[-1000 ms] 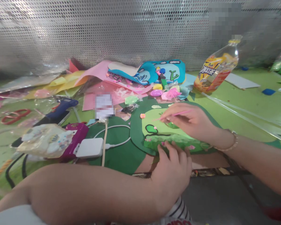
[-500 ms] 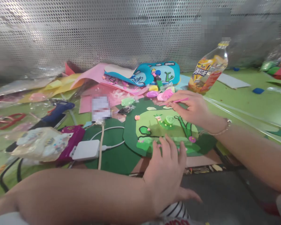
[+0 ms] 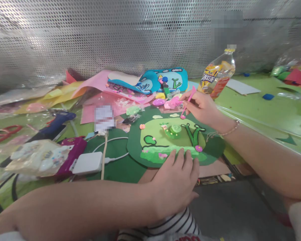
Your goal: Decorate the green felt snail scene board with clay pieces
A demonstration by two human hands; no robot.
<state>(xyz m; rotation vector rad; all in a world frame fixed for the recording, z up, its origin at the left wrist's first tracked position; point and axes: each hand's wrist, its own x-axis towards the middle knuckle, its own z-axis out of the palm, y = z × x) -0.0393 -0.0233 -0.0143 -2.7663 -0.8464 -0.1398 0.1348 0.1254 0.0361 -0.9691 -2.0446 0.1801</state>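
Note:
My right hand [image 3: 200,107] pinches a thin pink clay modelling tool [image 3: 190,97] with a wider upper end. The tool slants down to a small pink clay piece [image 3: 182,117] at the top edge of the picture's light green panel. I cannot tell whether that piece is on the tool or the panel. The dark green card picture [image 3: 134,140] carries a green clay snail [image 3: 176,130], a forked plant [image 3: 193,135], a pink flower [image 3: 198,148] and white clouds. My left hand [image 3: 177,177] lies with fingers stretched over the card's lower edge.
Clay packets [image 3: 159,101] and blue craft pictures [image 3: 177,78] lie behind the card. A drink bottle [image 3: 217,75] stands back right. To the left are a white charger [image 3: 87,163], a cable, a glue gun [image 3: 57,122] and red-handled scissors [image 3: 5,134].
My right hand has turned the pink tool from nearly level to steeply slanted, its lower end now at the panel's top edge. My left hand has settled lower, its fingers flatter. The view has shifted slightly.

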